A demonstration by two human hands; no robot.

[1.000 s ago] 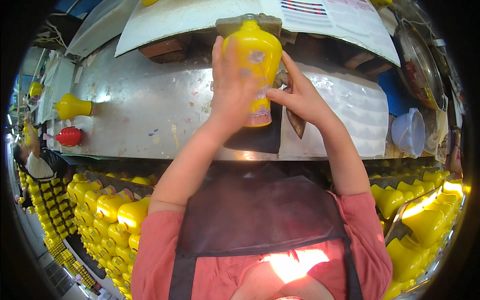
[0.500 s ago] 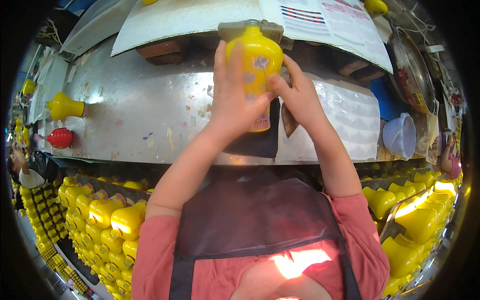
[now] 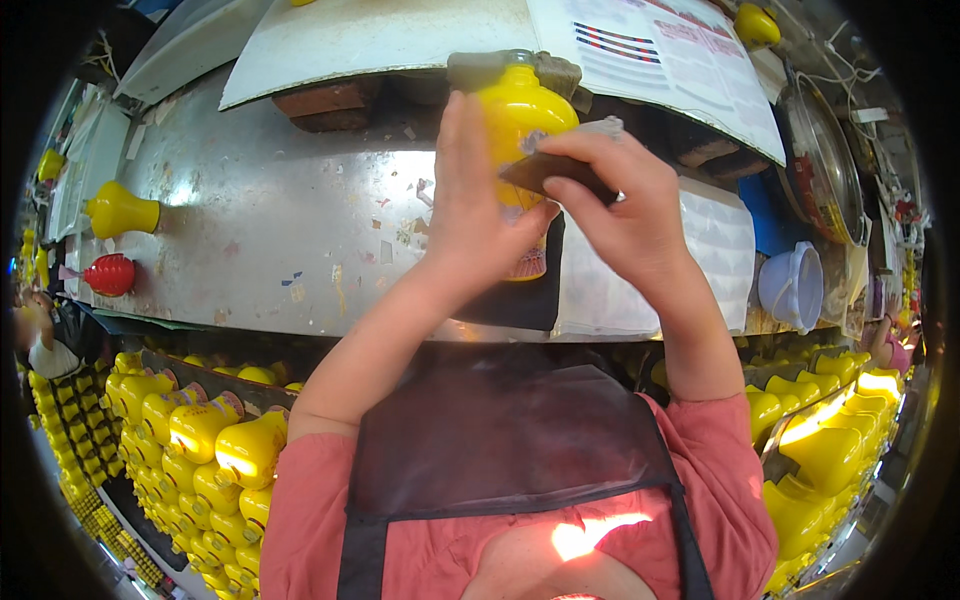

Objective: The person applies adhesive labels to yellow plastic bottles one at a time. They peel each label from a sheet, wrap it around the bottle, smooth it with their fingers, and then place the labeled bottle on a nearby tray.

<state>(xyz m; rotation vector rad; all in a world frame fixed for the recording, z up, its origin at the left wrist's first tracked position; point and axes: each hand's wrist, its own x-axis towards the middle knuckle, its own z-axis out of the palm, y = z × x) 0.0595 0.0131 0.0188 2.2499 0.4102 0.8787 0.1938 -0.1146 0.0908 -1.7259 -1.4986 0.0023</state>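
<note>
A glossy yellow vase [image 3: 520,105] with a floral pattern lies tilted, its narrow neck pointing away from me toward a grey-brown block [image 3: 558,75]. Along its left side my left hand [image 3: 462,205] holds it, fingers stretched upward and thumb across the lower front. In my right hand [image 3: 635,200] is a flat brown scraper [image 3: 550,175], its edge against the patterned front. A crumpled whitish scrap [image 3: 605,127] shows beside my right fingers. Part of the pattern is hidden by the hands and scraper. Beneath the vase's base lies a black cloth [image 3: 515,305].
White sheets [image 3: 650,290] lie right of the cloth, with a pale bucket [image 3: 792,287] farther right. Left on the metal table [image 3: 300,220] are another yellow vase [image 3: 123,210] and a red object [image 3: 110,275]. A raised white board [image 3: 390,45] crosses the back. Yellow vases [image 3: 215,430] flank me.
My right hand has turned and come over the vase's front, bringing the scraper up against it; before, its fingers were on the vase's right side. My left hand stays on the left.
</note>
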